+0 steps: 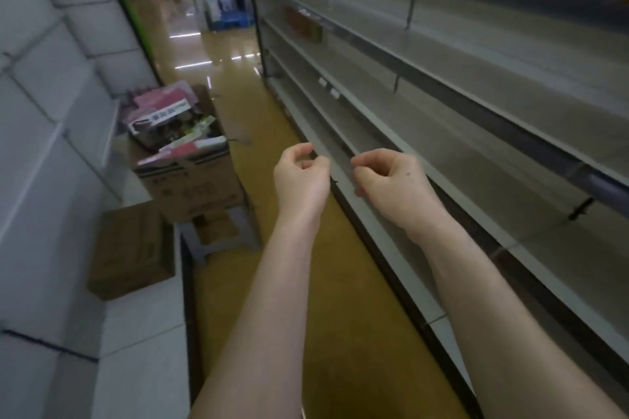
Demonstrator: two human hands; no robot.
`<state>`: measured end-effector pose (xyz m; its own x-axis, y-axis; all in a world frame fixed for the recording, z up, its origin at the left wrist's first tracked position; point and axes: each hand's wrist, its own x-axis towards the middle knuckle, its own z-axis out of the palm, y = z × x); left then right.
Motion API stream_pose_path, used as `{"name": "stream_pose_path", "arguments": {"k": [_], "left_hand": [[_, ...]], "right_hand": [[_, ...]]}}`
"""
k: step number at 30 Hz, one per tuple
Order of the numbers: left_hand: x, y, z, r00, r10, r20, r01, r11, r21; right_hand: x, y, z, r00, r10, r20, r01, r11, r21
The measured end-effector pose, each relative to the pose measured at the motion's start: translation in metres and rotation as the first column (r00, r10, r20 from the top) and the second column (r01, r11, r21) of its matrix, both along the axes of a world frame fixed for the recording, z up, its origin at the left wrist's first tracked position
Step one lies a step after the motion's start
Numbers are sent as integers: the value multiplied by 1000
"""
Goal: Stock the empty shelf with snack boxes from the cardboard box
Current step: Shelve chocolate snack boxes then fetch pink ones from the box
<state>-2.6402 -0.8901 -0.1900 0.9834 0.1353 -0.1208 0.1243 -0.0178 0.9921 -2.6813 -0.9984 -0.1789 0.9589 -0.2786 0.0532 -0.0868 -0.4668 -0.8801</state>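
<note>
Long tiered grey metal shelving (476, 133) runs along the right of a shop aisle, above a glossy yellow-brown floor (262, 153). At the floor's left edge an open brown cardboard box (194, 187) sits on a grey stool (246, 235), with pink-and-white snack boxes (160, 102) heaped inside. The left grip (301, 173) and right grip (391, 177) hover before the lowest shelf edge, fingers loosely curled, holding nothing.

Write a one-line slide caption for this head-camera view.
Both empty, left hand and right hand hover between mostly bare shelves and the open cardboard box on a stool.
</note>
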Motion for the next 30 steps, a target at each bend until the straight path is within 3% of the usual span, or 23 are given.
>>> {"name": "stream_pose_path", "arguments": {"k": [13, 30], "left_hand": [[130, 138, -31, 924, 377, -65, -376, 926, 23], [346, 216, -43, 853, 489, -183, -503, 863, -41]], "right_hand": [[176, 127, -28, 936, 350, -33, -351, 936, -25], [416, 198, -35, 850, 520, -91, -520, 854, 19]]}}
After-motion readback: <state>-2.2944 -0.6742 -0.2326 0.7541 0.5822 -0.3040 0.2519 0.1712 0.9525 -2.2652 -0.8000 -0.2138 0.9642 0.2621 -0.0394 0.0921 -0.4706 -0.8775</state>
